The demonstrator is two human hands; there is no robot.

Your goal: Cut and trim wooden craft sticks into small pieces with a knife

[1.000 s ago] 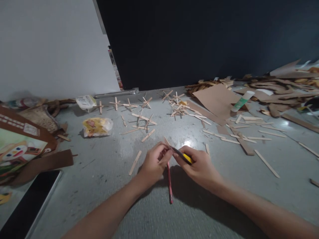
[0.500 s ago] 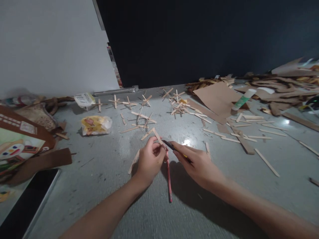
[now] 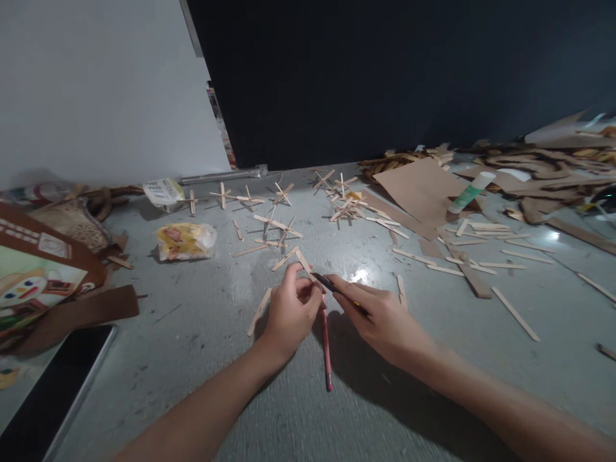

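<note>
My left hand (image 3: 294, 308) pinches a flat wooden craft stick (image 3: 305, 262), which slants up and away from the fingertips. In my right hand (image 3: 382, 314) is a dark utility knife (image 3: 332, 283) with a bit of yellow on its handle. The knife's tip rests at or very near the stick, just above my left fingertips. A red pencil (image 3: 326, 353) lies on the grey surface below both hands, its upper end hidden by my left fingers. Another craft stick (image 3: 260, 312) lies left of my left hand, and one more (image 3: 401, 292) sits behind my right hand.
Several crossed-stick pieces (image 3: 249, 197) stand toward the back. Loose sticks (image 3: 517, 314), a green-and-white glue stick (image 3: 471, 192) and brown cardboard (image 3: 414, 189) lie at right. At left are a phone (image 3: 52, 391), a yellow packet (image 3: 185, 242) and a brown printed bag (image 3: 38, 276).
The knife and my right hand have shifted very slightly toward the stick. My left hand keeps its pinch, almost unmoved.
</note>
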